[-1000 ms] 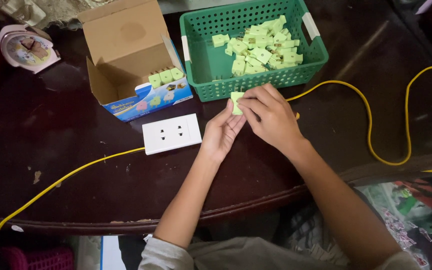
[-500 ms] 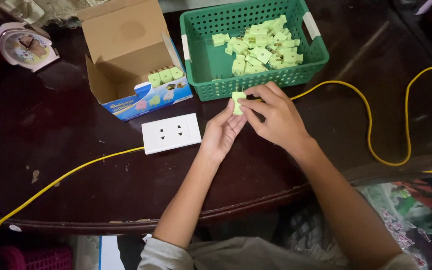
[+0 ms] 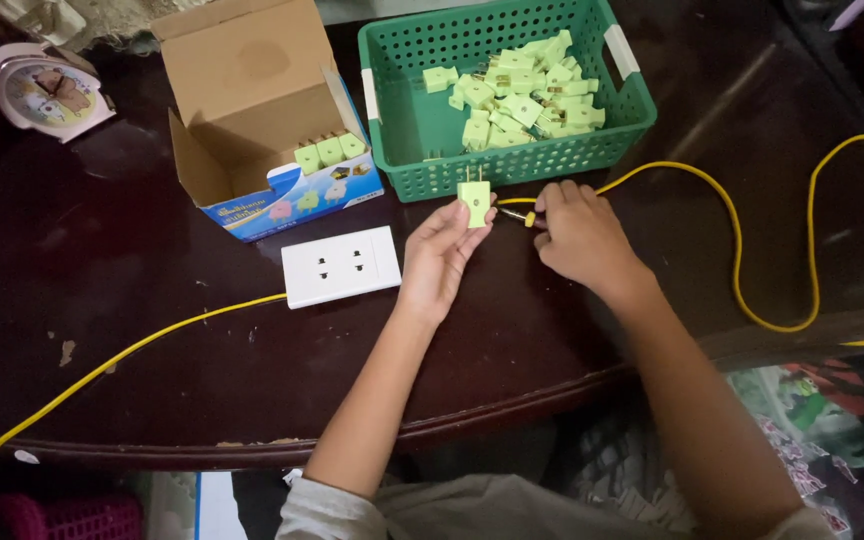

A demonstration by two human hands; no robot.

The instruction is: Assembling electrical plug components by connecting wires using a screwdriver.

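Pinching a plug (image 3: 474, 203) upright in my left hand (image 3: 439, 258), just at six o'clock of the basket (image 3: 512, 170); my right hand (image 3: 580, 235) grips a small tool (image 3: 518, 215); next, I judge, tip to plug.

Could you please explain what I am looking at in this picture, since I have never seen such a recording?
The camera sits on a person's head and looks down at their own bare hands over a dark table. The left hand holds a light green plug upright, prongs up. The right hand pinches the end of a yellow cable. Behind them stands a green basket of similar plugs, and beside it an open cardboard box with a few more. A white socket plate lies near the left hand, and a small clock in the corner.
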